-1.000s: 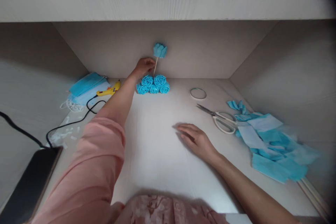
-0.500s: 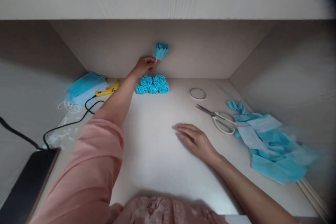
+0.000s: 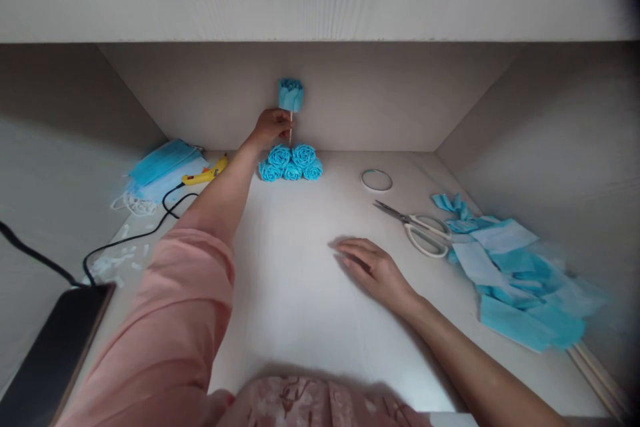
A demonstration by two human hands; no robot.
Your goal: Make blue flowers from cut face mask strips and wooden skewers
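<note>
A blue fabric rose on a thin stick [image 3: 291, 95] stands upright in the grip of my left hand [image 3: 273, 125], whose fingers pinch the stick just under the bloom. Directly below it, several more blue roses [image 3: 291, 163] lie grouped against the back wall, blooms facing me. The lower end of the held stick reaches down behind them. My right hand [image 3: 373, 270] rests on the white tabletop [image 3: 295, 287] with its fingers stretched out and nothing in them. Nearest to that hand are white-handled scissors [image 3: 417, 228], blades pointing left.
A wire ring [image 3: 377, 180] lies behind the scissors. Blue and white fabric pieces [image 3: 515, 273] are heaped at right, with wooden sticks [image 3: 595, 373] below. At left are face masks [image 3: 163, 170], a yellow glue gun [image 3: 205, 173], its black cord, white scraps [image 3: 117, 260] and a black device [image 3: 55, 347].
The held rose has shifted left and turned from tilted to upright. My left hand has moved only slightly with it; my right hand stays where it was.
</note>
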